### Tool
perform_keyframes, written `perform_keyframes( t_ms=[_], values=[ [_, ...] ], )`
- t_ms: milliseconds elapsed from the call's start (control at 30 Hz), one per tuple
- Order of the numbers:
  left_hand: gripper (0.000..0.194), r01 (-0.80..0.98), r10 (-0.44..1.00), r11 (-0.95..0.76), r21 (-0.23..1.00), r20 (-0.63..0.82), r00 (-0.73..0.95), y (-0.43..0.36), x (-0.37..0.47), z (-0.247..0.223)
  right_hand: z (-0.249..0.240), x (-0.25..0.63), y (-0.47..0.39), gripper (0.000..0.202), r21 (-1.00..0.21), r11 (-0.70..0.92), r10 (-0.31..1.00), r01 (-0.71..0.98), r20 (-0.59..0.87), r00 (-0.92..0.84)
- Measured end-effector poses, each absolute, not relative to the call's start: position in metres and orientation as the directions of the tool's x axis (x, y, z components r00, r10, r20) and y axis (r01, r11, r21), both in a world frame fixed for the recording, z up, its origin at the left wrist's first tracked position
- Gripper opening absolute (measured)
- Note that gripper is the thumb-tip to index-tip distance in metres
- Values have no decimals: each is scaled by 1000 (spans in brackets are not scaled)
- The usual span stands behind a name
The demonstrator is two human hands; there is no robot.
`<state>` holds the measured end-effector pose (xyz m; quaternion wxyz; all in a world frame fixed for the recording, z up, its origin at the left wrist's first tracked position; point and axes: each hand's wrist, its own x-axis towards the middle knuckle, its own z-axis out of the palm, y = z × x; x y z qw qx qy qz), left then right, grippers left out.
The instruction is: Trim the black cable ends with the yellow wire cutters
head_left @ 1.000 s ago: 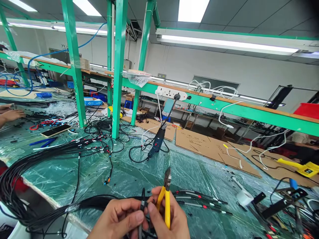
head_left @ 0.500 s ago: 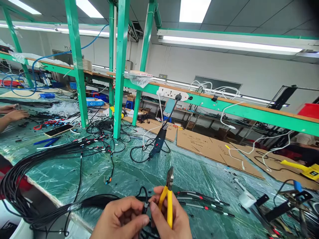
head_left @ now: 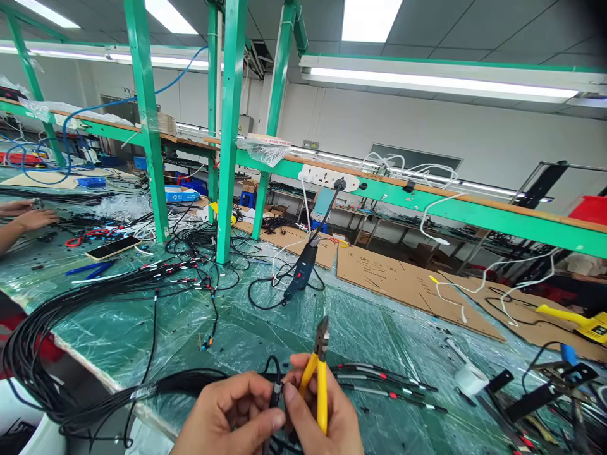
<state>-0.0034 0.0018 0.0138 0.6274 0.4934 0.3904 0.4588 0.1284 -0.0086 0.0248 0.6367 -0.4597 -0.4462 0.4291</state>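
Note:
At the bottom middle, my left hand (head_left: 227,417) pinches a thin black cable (head_left: 276,392) between thumb and fingers. My right hand (head_left: 327,420) touches the same cable end with its fingertips while it grips yellow-handled cutters (head_left: 318,373), jaws pointing up. A bundle of black cables (head_left: 156,385) runs from my hands off to the left over the table edge. Finished cables with red sleeves (head_left: 384,382) lie just right of my hands on the green, plastic-covered table (head_left: 360,322).
A black corded hand tool (head_left: 301,275) lies mid-table. Green frame posts (head_left: 226,133) stand behind it. More cables (head_left: 142,278), a phone (head_left: 112,248) and another person's hands (head_left: 28,218) are at left. Cardboard sheets (head_left: 408,278), tape roll (head_left: 468,379) and black brackets (head_left: 535,395) are at right.
The cable end has bent into a small loop between my fingers and my hands have closed in on it. The view shifted slightly; the cutters stay upright.

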Motion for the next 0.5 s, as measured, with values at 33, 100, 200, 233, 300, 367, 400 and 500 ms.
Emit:
perform_keyframes(
  t_ms=[33,100,200,233,300,367,400,500],
  values=[
    [34,-197,958,100,975,-41,285,2,-3,13,25,129,-9,33,-968,208,958,-143,173,227],
    [35,-203,954,106,973,-42,296,3,-4,13,24,129,-9,33,-967,205,962,-153,170,216],
    [36,-194,953,90,977,-28,302,3,-6,14,24,128,-10,35,-966,197,963,-169,158,218],
    [37,-199,951,88,976,-23,308,3,-6,14,25,128,-10,36,-965,193,963,-177,152,221],
    [37,-214,945,94,972,-19,327,4,-7,16,26,129,-11,36,-964,180,965,-193,136,223],
    [36,-233,941,100,967,-16,339,5,-7,17,27,129,-12,36,-963,166,969,-210,119,218],
    [36,-238,939,102,966,-14,345,5,-7,18,28,129,-13,35,-963,161,970,-216,114,216],
    [36,-251,934,108,962,-12,358,6,-7,18,28,130,-13,35,-963,157,971,-219,109,215]
  ],
)
